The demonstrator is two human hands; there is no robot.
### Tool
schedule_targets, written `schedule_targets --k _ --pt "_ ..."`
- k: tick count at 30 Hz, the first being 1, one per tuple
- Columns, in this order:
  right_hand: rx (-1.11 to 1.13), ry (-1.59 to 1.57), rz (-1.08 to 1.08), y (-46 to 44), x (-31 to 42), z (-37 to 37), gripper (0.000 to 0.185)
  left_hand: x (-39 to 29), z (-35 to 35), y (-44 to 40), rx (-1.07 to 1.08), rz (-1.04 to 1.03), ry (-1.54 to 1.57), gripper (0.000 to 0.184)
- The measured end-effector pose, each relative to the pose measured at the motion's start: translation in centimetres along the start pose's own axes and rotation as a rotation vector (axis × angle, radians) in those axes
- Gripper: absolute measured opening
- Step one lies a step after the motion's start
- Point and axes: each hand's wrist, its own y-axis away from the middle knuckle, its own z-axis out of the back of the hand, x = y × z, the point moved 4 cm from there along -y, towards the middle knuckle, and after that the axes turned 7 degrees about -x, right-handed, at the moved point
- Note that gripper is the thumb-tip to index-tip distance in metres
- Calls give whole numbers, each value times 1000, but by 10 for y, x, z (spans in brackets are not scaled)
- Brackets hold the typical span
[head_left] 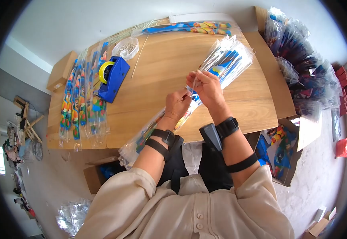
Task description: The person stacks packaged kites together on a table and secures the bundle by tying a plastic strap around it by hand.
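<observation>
A long bundle of clear plastic packets with blue and colourful prints [233,61] lies slantwise across the front right of the wooden table [161,63]. Both hands meet over its middle. My left hand [177,104] is closed, its fingertips pinched at the bundle's middle on something too small to name. Just to the right, my right hand [207,89] has its thumb and fingers pressed together at a thin pale strip or stick that I cannot make out clearly. The bundle's lower end passes under my left forearm and over the table's front edge.
A blue tape dispenser [115,79] with yellow tape stands left, beside a white bowl [126,48]. Printed packets [78,99] lie at the left; more [193,28] lie at the back. Packed bags [301,59] fill the right side. An open carton [287,159] sits below right.
</observation>
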Motion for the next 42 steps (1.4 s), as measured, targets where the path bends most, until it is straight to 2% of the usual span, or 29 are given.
schedule_targets --k 3,5,7,8,10,11,14,17,19,20,21,23,24,25,27,30,32,33,35,36,38,42 --pt "61 202 41 -9 -8 -3 21 -2 1 -2 31 -105 -77 11" --pt "59 315 61 -9 -5 -1 20 6 0 -4 29 41 -5 13" --pt "81 732 363 -14 9 9 22 18 -4 -6 40 104 46 14" --pt "81 733 361 -13 4 14 22 24 -6 -5 57 164 95 16" --pt "104 984 618 5 0 20 17 22 -4 -6 60 176 114 18" --pt "34 1045 530 11 -11 25 19 19 -3 -6 63 185 132 20" --pt "-41 874 458 20 -28 30 13 8 1 -7 38 132 111 21" --pt "-44 750 400 19 -31 31 12 8 3 -8 46 214 137 21" --pt "-57 861 440 20 -28 28 12 12 1 -8 52 232 143 21" --pt "-65 971 475 21 -27 26 12 12 1 -9 12 162 113 17" --pt "-63 972 477 19 -28 27 12 9 3 -10 -29 91 81 13" --pt "-99 857 413 13 -33 33 7 10 4 -7 -58 157 157 12" --pt "-97 857 413 13 -33 32 7 12 5 -4 -80 225 232 18" --pt "-99 860 420 13 -32 32 6 11 5 -2 -81 226 232 18" --pt "-102 864 427 13 -33 33 6 11 3 2 -108 258 348 31" --pt "-88 855 411 12 -37 36 6 9 3 5 -194 186 333 34" --pt "31 1147 756 19 -33 26 6 9 1 8 -211 172 335 33" --pt "31 1147 755 22 -33 26 6 8 1 10 -227 158 338 32" --pt "153 1443 1000 33 -36 19 6 7 0 13 -250 135 287 32" --pt "153 1444 1000 33 -34 19 6 6 0 14 -272 111 237 32" --pt "238 1512 1183 39 -32 13 7 8 -2 16 -290 101 232 33" --pt "230 1597 1165 37 -34 12 10 8 -2 17 -319 129 240 34"
